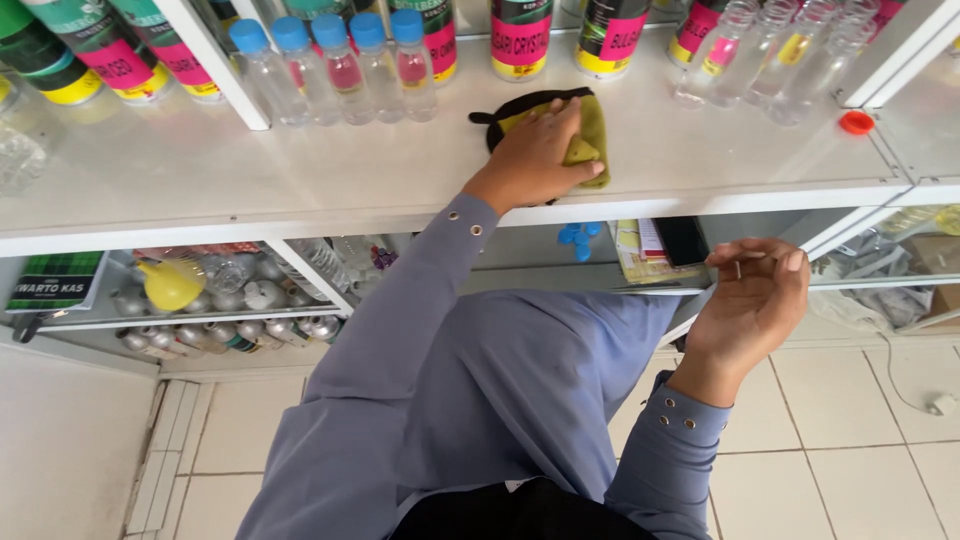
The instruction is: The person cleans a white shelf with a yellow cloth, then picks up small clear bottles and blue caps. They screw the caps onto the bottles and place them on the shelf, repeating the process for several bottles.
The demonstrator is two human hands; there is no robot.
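Note:
My left hand [535,150] lies on a green cloth with a black edge [590,125] and presses it flat against the white glass shelf [300,185]. The fingers point right across the cloth. My right hand [750,300] hovers lower, at the front edge of the lower shelf [660,287], palm toward me with the fingers loosely curled and nothing clearly in it. Both arms wear grey-blue sleeves with small studs at the cuffs.
Small clear bottles with blue caps [340,65] stand left of the cloth, clear bottles [770,55] to the right, and tall labelled bottles [520,35] behind. A red cap [856,122] lies on the shelf. Below sit a yellow funnel [170,285], silver bottles [240,325] and papers [640,250].

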